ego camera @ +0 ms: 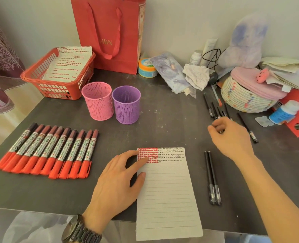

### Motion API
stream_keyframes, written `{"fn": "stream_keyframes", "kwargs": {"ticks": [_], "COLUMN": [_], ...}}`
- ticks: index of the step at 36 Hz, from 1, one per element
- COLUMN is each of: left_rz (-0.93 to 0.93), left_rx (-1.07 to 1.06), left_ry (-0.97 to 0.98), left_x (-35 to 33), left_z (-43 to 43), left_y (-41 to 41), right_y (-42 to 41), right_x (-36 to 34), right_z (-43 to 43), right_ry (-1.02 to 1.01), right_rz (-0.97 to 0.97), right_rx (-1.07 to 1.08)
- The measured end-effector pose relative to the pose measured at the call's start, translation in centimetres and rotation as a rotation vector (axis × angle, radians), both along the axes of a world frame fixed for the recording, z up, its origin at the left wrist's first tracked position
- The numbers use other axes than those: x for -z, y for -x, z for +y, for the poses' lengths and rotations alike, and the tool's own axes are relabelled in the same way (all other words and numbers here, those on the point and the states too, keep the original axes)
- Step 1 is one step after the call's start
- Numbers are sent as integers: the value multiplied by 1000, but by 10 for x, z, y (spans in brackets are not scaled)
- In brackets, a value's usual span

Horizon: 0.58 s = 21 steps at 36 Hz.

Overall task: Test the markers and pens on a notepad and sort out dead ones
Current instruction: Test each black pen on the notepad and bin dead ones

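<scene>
Head view: we look down on a dark table from its near edge.
Notepad: the lined notepad lies near the middle, and its near end hangs over the table's edge. We see rows of red marks in its far left corner and black scribbles just right of them.
Left hand: the left hand lies flat with relaxed, straight fingers and grips nothing. Its fingertips rest on the notepad's left edge, one of them over the red marks. A watch sits on the wrist.
Right hand: the right hand is on the right, farther off than the notepad, with its fingers curled down over the near ends of the pens. We cannot tell whether it grips one or only touches them.
Pens: a loose cluster of black pens lies on the far right beside a woven basket, partly under the right hand.
Lone pen: the lone pen lies just right of that hand.
Pen pair: the pen pair, both black, lies side by side and touching, just right of the notepad.
Markers: the markers lie in a tight row on the left, red ends toward us.
Cups: a pink cup and a purple cup stand upright side by side, beyond the notepad.
Red basket: the red basket at far left holds sheets with red marks.
Bag: a red bag stands against the far wall.
</scene>
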<state>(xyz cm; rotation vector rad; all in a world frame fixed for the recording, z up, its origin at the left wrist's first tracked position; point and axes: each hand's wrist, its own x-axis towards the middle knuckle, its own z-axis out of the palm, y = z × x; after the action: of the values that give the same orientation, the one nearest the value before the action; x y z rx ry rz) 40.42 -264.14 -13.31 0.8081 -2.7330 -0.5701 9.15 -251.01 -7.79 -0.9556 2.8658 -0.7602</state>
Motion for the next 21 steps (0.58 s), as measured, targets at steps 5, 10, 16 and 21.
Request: {"fn": "stream_keyframes", "kwargs": {"ticks": [5,10,16,21], "left_rz": [39,53,47,53], "left_rx": [-43,-53,-48,-45], "left_ry": [16,34,43,47], "left_x": [2,3,5,5], "left_z": [0,0,-1,-1], "left_y": [1,3,3,3], "right_y": [32,48,62,67], "right_x": [-7,-4,5,11], "right_z": [-42,-67,-78,-80], "right_ry": [-109,-295,-412,-423], "right_rz": [92,156,147,146], "right_rx": [28,94,180,209]}}
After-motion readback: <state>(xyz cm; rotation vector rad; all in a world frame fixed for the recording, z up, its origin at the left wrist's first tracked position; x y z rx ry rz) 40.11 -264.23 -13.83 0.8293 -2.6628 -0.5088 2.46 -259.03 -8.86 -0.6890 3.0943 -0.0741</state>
